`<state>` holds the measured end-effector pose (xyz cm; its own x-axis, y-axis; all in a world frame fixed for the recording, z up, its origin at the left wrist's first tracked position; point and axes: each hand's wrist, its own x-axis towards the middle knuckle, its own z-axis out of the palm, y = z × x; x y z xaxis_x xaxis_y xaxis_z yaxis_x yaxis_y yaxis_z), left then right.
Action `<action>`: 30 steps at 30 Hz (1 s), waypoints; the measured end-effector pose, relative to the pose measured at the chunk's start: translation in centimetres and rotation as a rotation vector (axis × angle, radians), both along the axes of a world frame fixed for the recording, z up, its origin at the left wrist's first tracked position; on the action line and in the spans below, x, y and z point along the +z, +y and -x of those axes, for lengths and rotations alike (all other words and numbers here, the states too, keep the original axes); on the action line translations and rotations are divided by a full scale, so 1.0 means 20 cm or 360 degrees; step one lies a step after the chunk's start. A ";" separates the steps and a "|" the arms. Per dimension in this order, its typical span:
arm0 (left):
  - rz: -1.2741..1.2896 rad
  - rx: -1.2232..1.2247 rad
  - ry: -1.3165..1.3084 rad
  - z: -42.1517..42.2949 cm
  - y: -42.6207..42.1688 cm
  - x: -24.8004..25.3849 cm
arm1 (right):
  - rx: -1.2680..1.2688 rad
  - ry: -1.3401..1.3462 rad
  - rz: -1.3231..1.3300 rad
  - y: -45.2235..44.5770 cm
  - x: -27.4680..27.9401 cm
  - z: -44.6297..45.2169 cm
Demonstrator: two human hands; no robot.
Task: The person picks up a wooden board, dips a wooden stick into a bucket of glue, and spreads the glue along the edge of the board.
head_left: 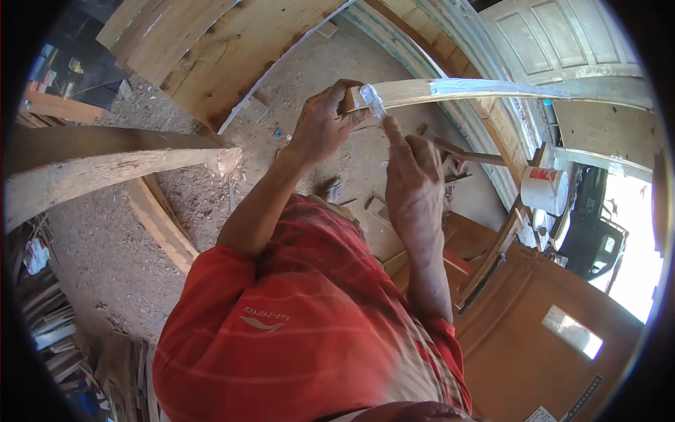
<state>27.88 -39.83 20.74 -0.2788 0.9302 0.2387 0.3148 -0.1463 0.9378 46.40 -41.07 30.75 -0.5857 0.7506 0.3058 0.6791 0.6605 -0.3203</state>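
Note:
My left hand point(320, 126) is closed around the near end of a long pale wooden beam point(408, 93). A whitish-blue coat covers part of the beam's upper side farther along. My right hand point(416, 179) grips a small white-smeared tool point(373, 102), its index finger stretched along it. The tool's coated tip lies against the beam close to its end, just right of my left fingers. Whether it is a brush or a spatula I cannot tell, since my fist hides the handle.
Wide wooden boards point(232, 60) stand at the upper left. A thick timber point(112, 169) juts in from the left above a shaving-strewn floor point(105, 260). To the right are a white bucket point(545, 190) and a brown door panel point(506, 316). Scrap wood point(60, 316) is piled lower left.

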 end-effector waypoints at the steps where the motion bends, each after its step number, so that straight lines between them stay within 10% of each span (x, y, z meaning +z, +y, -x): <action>1: 0.0006 -0.0032 0.0039 0.01 0.00 -0.01 | -0.0004 -0.0021 0.0001 -0.02 0.01 -0.01; 27: -0.0318 -0.0144 0.0050 0.08 0.06 -0.05 | -0.0176 -0.0066 0.0108 -0.03 0.15 -0.02; 30: -0.0179 -0.0157 0.0042 0.08 0.06 -0.03 | -0.0373 0.0414 0.0323 0.03 0.08 0.03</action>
